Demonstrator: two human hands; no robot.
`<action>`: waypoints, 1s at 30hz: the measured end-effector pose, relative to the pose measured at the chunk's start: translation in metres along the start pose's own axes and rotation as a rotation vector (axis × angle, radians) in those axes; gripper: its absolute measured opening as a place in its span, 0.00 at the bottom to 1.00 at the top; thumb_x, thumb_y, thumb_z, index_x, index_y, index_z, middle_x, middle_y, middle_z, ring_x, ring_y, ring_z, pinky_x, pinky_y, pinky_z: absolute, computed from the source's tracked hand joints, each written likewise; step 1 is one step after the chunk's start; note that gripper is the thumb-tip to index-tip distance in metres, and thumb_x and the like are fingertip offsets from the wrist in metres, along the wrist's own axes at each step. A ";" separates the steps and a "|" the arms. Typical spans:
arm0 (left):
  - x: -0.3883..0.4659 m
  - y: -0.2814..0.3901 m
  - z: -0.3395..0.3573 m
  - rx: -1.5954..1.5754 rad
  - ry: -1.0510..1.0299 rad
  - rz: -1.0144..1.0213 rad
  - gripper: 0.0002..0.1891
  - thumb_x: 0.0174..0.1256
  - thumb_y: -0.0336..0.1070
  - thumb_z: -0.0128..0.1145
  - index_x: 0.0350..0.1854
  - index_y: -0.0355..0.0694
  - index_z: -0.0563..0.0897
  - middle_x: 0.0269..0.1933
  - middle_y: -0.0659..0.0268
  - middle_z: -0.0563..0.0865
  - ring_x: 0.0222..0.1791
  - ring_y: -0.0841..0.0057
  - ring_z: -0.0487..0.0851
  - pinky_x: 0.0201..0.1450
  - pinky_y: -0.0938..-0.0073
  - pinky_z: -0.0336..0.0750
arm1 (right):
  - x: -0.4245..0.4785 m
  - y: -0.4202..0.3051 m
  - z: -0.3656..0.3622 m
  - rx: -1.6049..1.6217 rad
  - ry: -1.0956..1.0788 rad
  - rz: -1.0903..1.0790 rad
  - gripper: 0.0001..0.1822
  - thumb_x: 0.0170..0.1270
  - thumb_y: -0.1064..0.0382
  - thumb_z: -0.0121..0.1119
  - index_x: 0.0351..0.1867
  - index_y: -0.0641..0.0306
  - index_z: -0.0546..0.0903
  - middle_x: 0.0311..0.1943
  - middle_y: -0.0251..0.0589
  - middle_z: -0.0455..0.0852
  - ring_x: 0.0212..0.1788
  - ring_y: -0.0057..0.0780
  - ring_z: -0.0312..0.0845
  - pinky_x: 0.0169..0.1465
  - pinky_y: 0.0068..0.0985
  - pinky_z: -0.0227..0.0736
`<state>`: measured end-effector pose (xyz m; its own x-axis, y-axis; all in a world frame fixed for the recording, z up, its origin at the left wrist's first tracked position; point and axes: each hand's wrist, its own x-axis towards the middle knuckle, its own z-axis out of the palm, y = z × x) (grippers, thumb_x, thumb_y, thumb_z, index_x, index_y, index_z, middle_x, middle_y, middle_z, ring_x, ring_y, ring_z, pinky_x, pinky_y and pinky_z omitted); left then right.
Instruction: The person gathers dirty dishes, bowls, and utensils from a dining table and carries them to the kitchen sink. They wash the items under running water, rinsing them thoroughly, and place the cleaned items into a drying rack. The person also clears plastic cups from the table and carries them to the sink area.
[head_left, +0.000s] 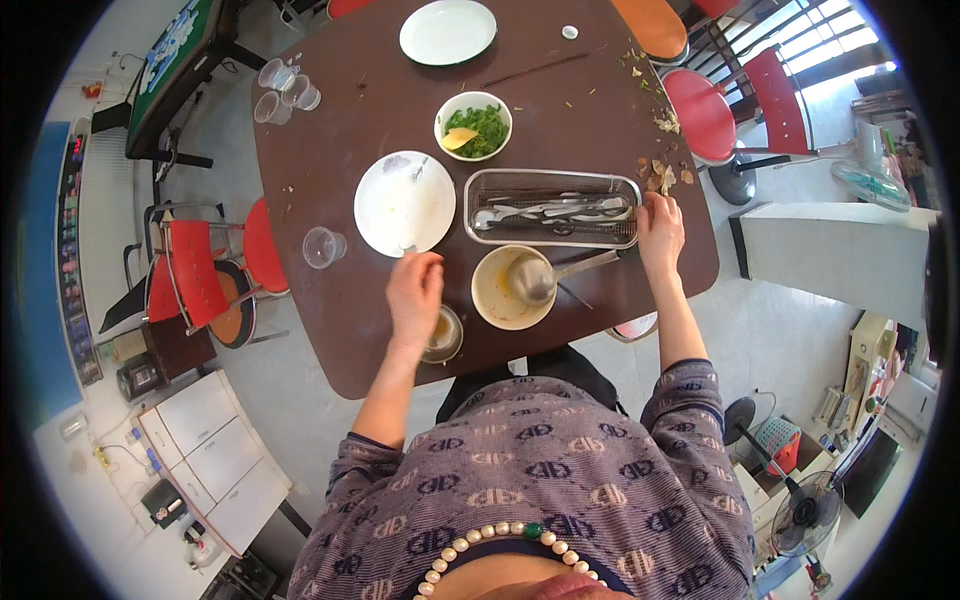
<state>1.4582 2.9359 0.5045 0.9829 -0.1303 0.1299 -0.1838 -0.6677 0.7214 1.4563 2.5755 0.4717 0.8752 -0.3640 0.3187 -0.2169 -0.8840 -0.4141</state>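
Observation:
My left hand (416, 300) is at the near edge of a white plate (405, 202), its fingers curled; whether it grips anything cannot be told. Partly under that wrist stands a small bowl (448, 335). My right hand (661, 229) touches the right end of a metal mesh basket (551, 174) holding spoons and other cutlery (562, 210); its grip is not clear. Between the hands, a metal ladle (532, 279) rests in a cream bowl (487, 309). Behind the basket sits a white bowl of chopped greens (484, 127) with a yellow piece (458, 138).
A white oval plate (448, 31) lies at the table's far side. Several clear plastic cups (324, 247) stand at the left. Onion-like skins (661, 178) and scraps lie along the right edge. Red chairs (699, 116) flank the brown table (360, 315).

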 end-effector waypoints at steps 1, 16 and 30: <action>-0.009 0.009 0.006 -0.024 -0.057 -0.012 0.05 0.55 0.26 0.55 0.35 0.36 0.77 0.30 0.59 0.77 0.30 0.67 0.78 0.35 0.70 0.72 | -0.011 -0.006 -0.003 0.088 -0.066 0.005 0.09 0.54 0.66 0.56 0.36 0.65 0.77 0.28 0.44 0.78 0.33 0.43 0.77 0.37 0.36 0.72; -0.002 0.008 0.022 -0.074 -0.142 -0.060 0.08 0.57 0.27 0.54 0.39 0.35 0.76 0.31 0.61 0.77 0.28 0.72 0.78 0.33 0.75 0.73 | -0.053 -0.037 -0.023 0.249 -0.118 -0.210 0.04 0.49 0.71 0.58 0.28 0.64 0.77 0.28 0.40 0.76 0.33 0.39 0.74 0.36 0.32 0.71; -0.033 -0.003 0.011 -0.130 -0.045 -0.208 0.06 0.58 0.26 0.53 0.37 0.34 0.78 0.30 0.62 0.77 0.27 0.75 0.78 0.32 0.77 0.72 | 0.162 -0.063 0.132 -0.039 -0.177 -0.501 0.07 0.52 0.70 0.51 0.30 0.60 0.81 0.37 0.38 0.79 0.44 0.37 0.74 0.46 0.33 0.73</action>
<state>1.4257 2.9338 0.4906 0.9977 -0.0343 -0.0584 0.0274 -0.5837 0.8115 1.6687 2.6107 0.4362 0.9345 0.1581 0.3189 0.2337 -0.9483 -0.2146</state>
